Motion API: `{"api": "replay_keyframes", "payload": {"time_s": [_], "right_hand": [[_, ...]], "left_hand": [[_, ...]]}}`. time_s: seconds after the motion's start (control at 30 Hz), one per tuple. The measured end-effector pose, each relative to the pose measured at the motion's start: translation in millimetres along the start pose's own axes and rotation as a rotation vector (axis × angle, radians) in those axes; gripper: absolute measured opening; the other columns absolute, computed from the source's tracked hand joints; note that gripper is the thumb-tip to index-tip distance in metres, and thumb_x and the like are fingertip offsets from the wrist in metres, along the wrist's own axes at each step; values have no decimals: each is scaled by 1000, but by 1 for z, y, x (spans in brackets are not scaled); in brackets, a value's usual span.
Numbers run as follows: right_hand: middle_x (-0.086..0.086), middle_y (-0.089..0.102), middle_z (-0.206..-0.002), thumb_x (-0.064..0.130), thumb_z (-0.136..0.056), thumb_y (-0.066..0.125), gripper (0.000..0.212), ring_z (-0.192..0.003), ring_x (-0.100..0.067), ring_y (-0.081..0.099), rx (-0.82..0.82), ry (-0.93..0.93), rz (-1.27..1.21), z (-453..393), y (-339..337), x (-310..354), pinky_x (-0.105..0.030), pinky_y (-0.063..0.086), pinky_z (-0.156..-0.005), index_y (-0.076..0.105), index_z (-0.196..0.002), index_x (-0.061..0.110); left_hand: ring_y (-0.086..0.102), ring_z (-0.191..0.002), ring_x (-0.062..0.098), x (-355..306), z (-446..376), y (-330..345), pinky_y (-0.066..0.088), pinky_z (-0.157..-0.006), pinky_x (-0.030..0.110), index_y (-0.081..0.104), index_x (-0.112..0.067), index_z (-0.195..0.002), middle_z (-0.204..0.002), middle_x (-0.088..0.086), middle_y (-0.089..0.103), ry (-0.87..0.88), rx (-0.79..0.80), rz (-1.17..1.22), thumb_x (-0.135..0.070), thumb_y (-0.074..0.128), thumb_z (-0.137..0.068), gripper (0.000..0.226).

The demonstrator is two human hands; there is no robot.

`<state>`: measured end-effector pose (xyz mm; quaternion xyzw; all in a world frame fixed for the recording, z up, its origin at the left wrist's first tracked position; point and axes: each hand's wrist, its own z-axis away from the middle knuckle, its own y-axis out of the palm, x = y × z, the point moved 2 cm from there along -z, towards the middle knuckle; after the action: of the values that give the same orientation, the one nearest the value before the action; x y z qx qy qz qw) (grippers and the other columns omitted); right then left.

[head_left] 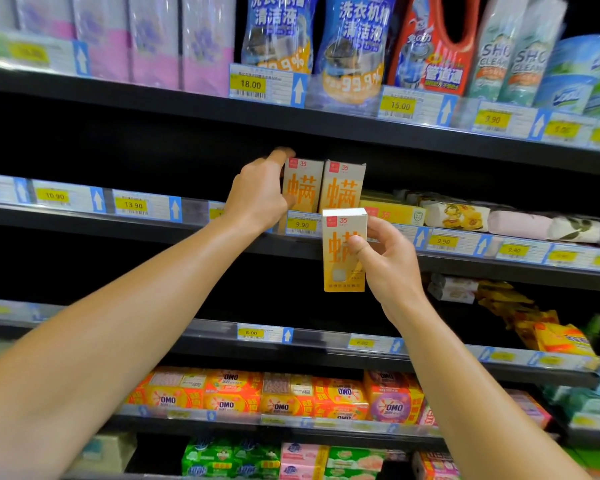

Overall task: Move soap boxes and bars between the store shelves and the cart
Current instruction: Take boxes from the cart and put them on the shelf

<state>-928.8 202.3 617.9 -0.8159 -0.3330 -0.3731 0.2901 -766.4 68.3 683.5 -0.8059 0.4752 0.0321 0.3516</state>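
The view looked up at dark store shelving, black metal boards with clear price-tag strips along each front edge. On the middle shelf two orange-and-white soap boxes stood upright and touching. The left hand gripped the left box — thumb across its front, a finger over its top corner — while the right box stood free beside it. Just below and in front of that pair, the right hand held a third soap box upright in the air, thumb pressed on its face and fingers curled behind its right edge, its top level with the shelf's tag strip.

To the right on the same shelf lay a flat yellow box and wrapped soap bars with flower prints. The shelf above carried blue cleaner pouches and a red bottle; lower shelves held orange OMO soap packs and green and pink packs — the left halves of the middle shelves were dark.
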Motion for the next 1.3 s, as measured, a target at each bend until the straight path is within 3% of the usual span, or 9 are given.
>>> {"api": "replay_keyframes", "payload": {"time_s": [0.4, 0.53, 0.6, 0.73, 0.83, 1.0, 1.1, 1.2, 1.3], "right_hand": [[10, 65, -117, 22, -96, 62, 36, -107, -7, 63, -8, -23, -12, 3, 1, 3, -29, 58, -82, 58, -132, 23], [13, 66, -116, 18, -95, 63, 35, -100, 2, 64, -5, -74, -76, 3, 4, 12, -14, 53, -72, 59, -130, 23], [8, 67, -119, 16, -95, 64, 37, -102, -3, 66, -4, -109, -122, 1, 8, 22, -17, 55, -73, 60, -131, 20], [2, 70, -116, 12, -93, 67, 36, -102, -11, 69, -27, -202, -208, -5, 17, 43, -26, 58, -79, 62, -128, 16], [4, 69, -116, 13, -91, 70, 37, -102, -12, 68, -36, -258, -182, -9, 23, 53, -29, 58, -82, 63, -127, 17], [13, 46, -135, 30, -89, 70, 52, -126, -5, 47, -68, -381, 117, -4, 19, 40, -26, 46, -103, 49, -136, 27], [8, 36, -149, 37, -88, 71, 63, -141, -10, 30, -49, -397, 424, 3, 19, 15, -32, 30, -117, 44, -144, 24], [4, 27, -157, 48, -89, 65, 71, -147, -18, 16, 3, -368, 686, 8, 24, -5, -42, 20, -122, 37, -150, 25], [1, 24, -160, 55, -90, 59, 75, -148, -22, 12, 24, -343, 808, 9, 29, -14, -42, 13, -123, 32, -153, 24]], "left_hand": [[63, -106, 20, 4, 0, 1, 53, -91, 38, 35, -24, -148, -124, 0, 63, -35, 16, 39, -23, 74, -85, 74], [62, -95, 7, -3, 30, -13, 54, -87, 30, 55, -17, -129, -103, -8, 65, 43, -201, 255, -21, 68, -85, 46], [64, -88, 6, -7, 51, -15, 55, -81, 25, 63, -17, -115, -95, -9, 67, 97, -167, 442, -21, 67, -84, 31], [65, -95, 4, -15, 68, -11, 54, -81, 19, 59, -22, -127, -108, -11, 67, 158, 61, 514, -25, 76, -83, 47], [65, -95, 2, -15, 64, -14, 55, -80, 20, 57, -24, -126, -108, -13, 67, 154, 6, 545, -21, 77, -84, 46], [65, -98, 9, -10, 52, -27, 57, -80, 25, 56, -15, -123, -108, -4, 66, 157, -107, 582, -4, 74, -82, 45], [63, -100, 3, -7, 42, -35, 55, -81, 19, 54, -18, -121, -106, -13, 62, 164, -155, 550, 0, 73, -81, 47], [59, -100, -8, -4, 34, -35, 50, -81, 11, 53, -12, -124, -105, -18, 60, 181, -141, 495, -1, 74, -82, 47], [59, -100, -10, 1, 28, -31, 50, -80, 9, 53, -15, -124, -105, -16, 60, 185, -108, 459, -4, 75, -83, 48]]}}
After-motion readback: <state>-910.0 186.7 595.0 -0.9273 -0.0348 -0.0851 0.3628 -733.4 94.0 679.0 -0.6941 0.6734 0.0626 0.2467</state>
